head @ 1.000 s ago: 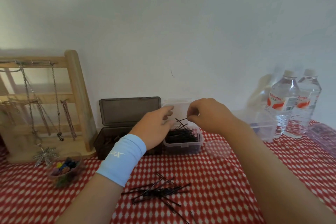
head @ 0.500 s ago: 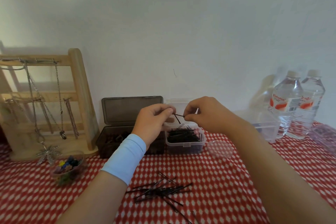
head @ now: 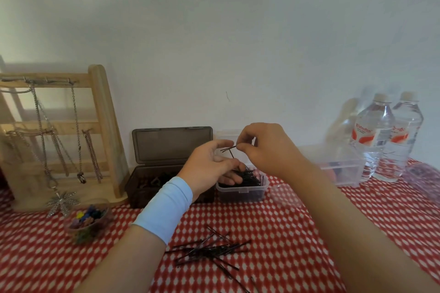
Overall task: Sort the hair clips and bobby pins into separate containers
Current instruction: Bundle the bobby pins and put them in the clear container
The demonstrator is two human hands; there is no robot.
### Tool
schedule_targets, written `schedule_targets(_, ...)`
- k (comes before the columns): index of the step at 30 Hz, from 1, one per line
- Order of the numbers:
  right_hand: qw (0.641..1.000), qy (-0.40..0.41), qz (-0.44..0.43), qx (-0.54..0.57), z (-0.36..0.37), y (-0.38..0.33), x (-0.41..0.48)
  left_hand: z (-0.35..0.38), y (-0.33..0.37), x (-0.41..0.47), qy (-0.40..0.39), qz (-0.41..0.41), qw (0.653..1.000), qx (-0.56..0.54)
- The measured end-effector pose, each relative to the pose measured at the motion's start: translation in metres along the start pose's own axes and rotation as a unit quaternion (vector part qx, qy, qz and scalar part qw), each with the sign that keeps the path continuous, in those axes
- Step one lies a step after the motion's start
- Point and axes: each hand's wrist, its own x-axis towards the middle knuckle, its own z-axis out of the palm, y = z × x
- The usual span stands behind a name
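Over the cloth (head: pixel 285 221), right hand (head: pixel 264 147) pinches bobby pin (head: pixel 229 149) beside left hand (head: pixel 209 163).

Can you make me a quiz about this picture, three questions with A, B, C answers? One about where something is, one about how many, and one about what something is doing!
1. Where is the loose pile of bobby pins?
A) on the red-and-white tablecloth
B) on the floor
C) on a chair

2. How many water bottles stand on the right?
A) one
B) two
C) four

3. What is the right hand doing?
A) pinching a bobby pin
B) lying flat
C) making an empty fist

Answers:
1 A, the pins lie scattered on the checked cloth.
2 B, two capped bottles stand side by side.
3 A, its fingertips pinch a pin above the clear container.
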Motion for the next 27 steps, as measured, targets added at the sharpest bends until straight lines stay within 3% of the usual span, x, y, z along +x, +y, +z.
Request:
schedule_targets(5,0.999,0.041,0.007,0.017,0.011,-0.001,-0.001,-0.008,0.002,0.000,0.008,-0.027,0.999,-0.027)
schedule_targets(11,0.998,-0.036,0.008,0.045,0.004,-0.001,-0.002,-0.004,0.001,0.001,0.022,-0.011,1.000,-0.019)
schedule_targets(19,0.996,-0.071,0.011,0.055,0.003,0.001,-0.002,-0.007,-0.002,0.000,0.002,-0.014,1.000,0.009)
schedule_targets(27,0.996,-0.046,0.047,0.057,-0.009,0.001,-0.001,-0.012,0.001,0.001,0.031,-0.021,0.998,-0.050)
